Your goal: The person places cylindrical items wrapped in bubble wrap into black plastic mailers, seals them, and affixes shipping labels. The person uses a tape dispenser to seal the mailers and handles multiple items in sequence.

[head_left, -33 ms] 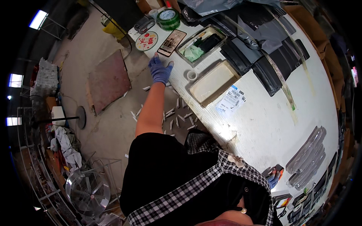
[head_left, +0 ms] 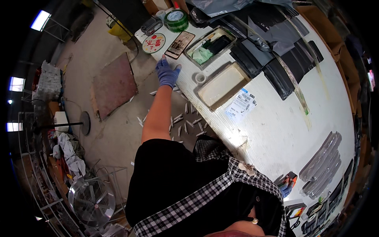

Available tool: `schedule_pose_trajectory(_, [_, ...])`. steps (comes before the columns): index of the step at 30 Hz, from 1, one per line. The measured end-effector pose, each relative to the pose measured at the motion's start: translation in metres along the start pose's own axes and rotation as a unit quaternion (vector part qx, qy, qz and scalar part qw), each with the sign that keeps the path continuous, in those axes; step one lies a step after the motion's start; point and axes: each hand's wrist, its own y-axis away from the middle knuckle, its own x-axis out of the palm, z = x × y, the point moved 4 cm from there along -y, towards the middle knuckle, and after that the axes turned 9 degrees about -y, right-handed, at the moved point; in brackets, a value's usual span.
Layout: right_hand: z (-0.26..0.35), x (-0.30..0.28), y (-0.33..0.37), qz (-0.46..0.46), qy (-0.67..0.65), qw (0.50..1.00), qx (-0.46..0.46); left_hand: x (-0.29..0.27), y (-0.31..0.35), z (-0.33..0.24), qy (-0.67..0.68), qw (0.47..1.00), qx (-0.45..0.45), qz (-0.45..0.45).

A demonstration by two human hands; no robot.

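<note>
My left hand (head_left: 167,73), in a blue glove, is stretched out to the left edge of the white table (head_left: 276,130). It lies palm down with fingers apart and holds nothing. Just beyond its fingertips lie a dark rectangular card (head_left: 179,44) and a round red-and-white disc (head_left: 153,43). A small white tape roll (head_left: 200,78) and an empty cream tray (head_left: 224,85) sit to its right. My right hand (head_left: 285,190), also gloved in blue, shows only partly past my body at the near table edge, touching an orange-and-black object (head_left: 291,177); its grip is hidden.
A tray of green and black items (head_left: 209,45), a green tape roll (head_left: 176,19), black pouches (head_left: 276,59), a printed paper label (head_left: 241,104) and clear packets (head_left: 321,166) lie on the table. On the floor are white strips (head_left: 185,122), a brown board (head_left: 114,85) and a fan (head_left: 91,201).
</note>
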Motion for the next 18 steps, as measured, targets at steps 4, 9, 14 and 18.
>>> schedule_pose_trajectory(4, [-0.034, 0.008, 0.029, -0.017, -0.103, 0.991, 0.087, -0.048, 0.029, -0.03, 0.035, 0.997, -0.004, -0.062])
schedule_pose_trajectory(9, [-0.033, -0.013, 0.047, -0.073, -0.01, 0.996, 0.048, -0.136, 0.158, -0.141, 0.129, 0.954, 0.248, -0.106])
schedule_pose_trajectory(14, [-0.041, -0.029, 0.055, -0.011, -0.06, 0.991, 0.118, -0.156, 0.298, -0.263, 0.291, 0.825, 0.467, 0.126])
schedule_pose_trajectory(18, [-0.087, -0.034, 0.076, 0.03, -0.087, 0.989, 0.117, -0.152, 0.35, -0.303, 0.276, 0.774, 0.532, 0.206])
